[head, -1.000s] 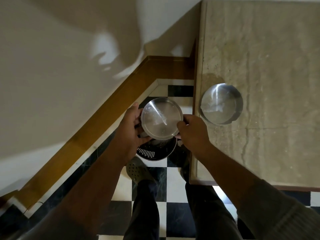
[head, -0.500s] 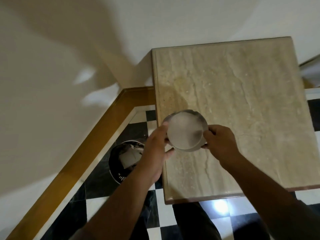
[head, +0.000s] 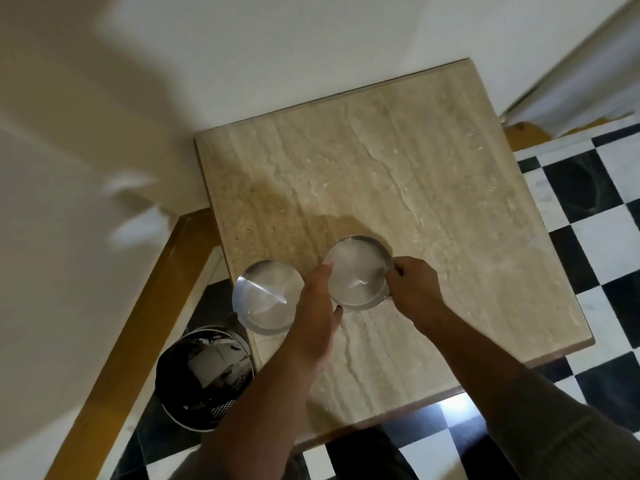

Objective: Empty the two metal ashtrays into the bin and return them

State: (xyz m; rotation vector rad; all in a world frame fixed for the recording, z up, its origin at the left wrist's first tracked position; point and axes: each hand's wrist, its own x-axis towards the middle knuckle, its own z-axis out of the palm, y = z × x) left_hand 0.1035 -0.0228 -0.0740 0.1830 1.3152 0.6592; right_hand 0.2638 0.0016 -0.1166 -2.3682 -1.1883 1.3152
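Bin (head: 204, 377) on floor, left of worktop (head: 433, 188). Left ashtray (head: 266, 299) mouth-up at worktop edge. Left hand (head: 317, 320) & right hand (head: 414, 289) both grip right ashtray (head: 356, 273), mouth-up.

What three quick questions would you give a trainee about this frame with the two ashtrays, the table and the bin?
1. True or false: both metal ashtrays are over the stone table top.
2. Which ashtray do the two hands flank? A) the left ashtray B) the right ashtray C) neither
3. Fill in: the bin stands on the ______ floor, off the table's left edge.

Key
1. True; the left one sits at the table's left edge.
2. B: the left hand is at its left rim and the right hand at its right rim.
3. Checkered (black and white).
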